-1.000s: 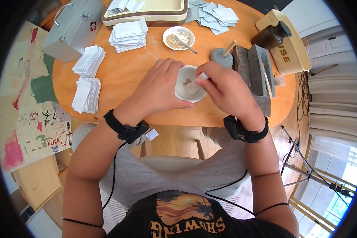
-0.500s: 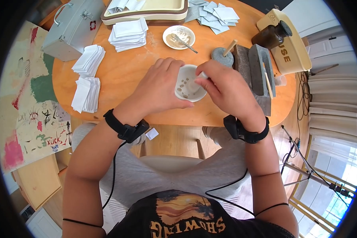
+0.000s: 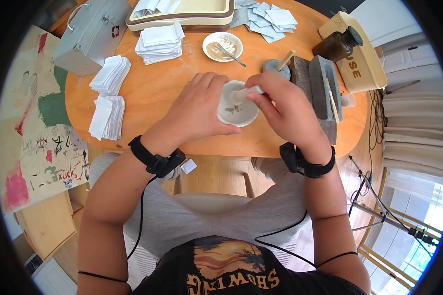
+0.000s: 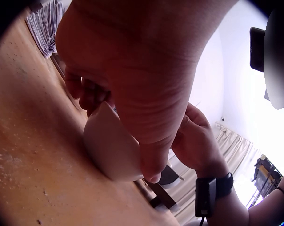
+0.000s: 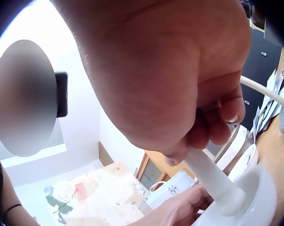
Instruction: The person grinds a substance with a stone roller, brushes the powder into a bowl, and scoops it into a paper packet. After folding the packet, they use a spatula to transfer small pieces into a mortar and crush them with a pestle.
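A white mortar (image 3: 240, 119) stands on the table near its front edge, small brown bits (image 3: 232, 110) lying inside. My left hand (image 3: 194, 108) holds it from the left, thumb along the near side and fingers round the far side. In the left wrist view the mortar's outer wall (image 4: 109, 146) shows below that thumb. My right hand (image 3: 288, 108) grips the handle of a white pestle (image 3: 245, 93), which slants down into the mortar. The right wrist view shows the pestle's rounded head (image 5: 231, 202) against the inner wall, just under my curled fingers.
Beyond the mortar sits a white bowl (image 3: 209, 55) of pale powder with a spoon. Stacked white papers (image 3: 157, 43) lie at left, beside a metal case (image 3: 86, 42). To the right are a round stone (image 3: 269, 66) with a wooden handle, a grey stone trough (image 3: 318, 96) and a dark jar (image 3: 330, 48).
Inside the mortar, the pestle's head has shifted toward the far side, and the right hand has moved slightly right. The bits now lie more to the near side. The left hand stays in place.
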Action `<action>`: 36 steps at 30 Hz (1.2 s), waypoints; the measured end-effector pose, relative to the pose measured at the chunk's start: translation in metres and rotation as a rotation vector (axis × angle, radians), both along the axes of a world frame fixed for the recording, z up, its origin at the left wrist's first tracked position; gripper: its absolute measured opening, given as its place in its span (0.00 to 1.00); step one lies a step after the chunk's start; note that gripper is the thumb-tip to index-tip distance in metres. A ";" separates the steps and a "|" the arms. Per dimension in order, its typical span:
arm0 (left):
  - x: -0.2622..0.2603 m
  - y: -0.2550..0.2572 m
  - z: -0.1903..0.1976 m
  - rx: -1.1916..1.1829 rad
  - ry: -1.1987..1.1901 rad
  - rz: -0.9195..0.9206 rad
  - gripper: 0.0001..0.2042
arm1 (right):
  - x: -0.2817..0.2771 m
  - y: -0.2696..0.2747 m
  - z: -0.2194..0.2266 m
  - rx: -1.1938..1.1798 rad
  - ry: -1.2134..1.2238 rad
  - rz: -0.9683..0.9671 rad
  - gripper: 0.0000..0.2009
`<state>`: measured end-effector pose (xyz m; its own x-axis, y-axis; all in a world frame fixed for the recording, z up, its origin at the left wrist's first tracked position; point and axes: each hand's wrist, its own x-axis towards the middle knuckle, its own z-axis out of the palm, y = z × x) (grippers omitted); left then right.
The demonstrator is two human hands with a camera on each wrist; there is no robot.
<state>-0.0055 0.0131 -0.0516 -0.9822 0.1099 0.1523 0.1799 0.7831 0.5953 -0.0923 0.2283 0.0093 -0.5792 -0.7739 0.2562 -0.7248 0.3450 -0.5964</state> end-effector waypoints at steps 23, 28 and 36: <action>-0.001 0.001 0.001 -0.022 0.006 0.000 0.48 | -0.003 0.001 -0.011 0.200 0.174 -0.103 0.11; 0.000 0.000 -0.001 -0.007 0.004 -0.006 0.48 | -0.001 -0.001 -0.006 0.072 0.054 -0.144 0.10; 0.000 0.000 0.002 -0.005 -0.020 -0.003 0.49 | 0.008 -0.014 -0.018 0.058 0.281 -0.029 0.11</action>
<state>-0.0057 0.0136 -0.0496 -0.9848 0.1135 0.1317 0.1701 0.7855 0.5950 -0.0846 0.2141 -0.0086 -0.5135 -0.7762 0.3658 -0.8484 0.3953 -0.3520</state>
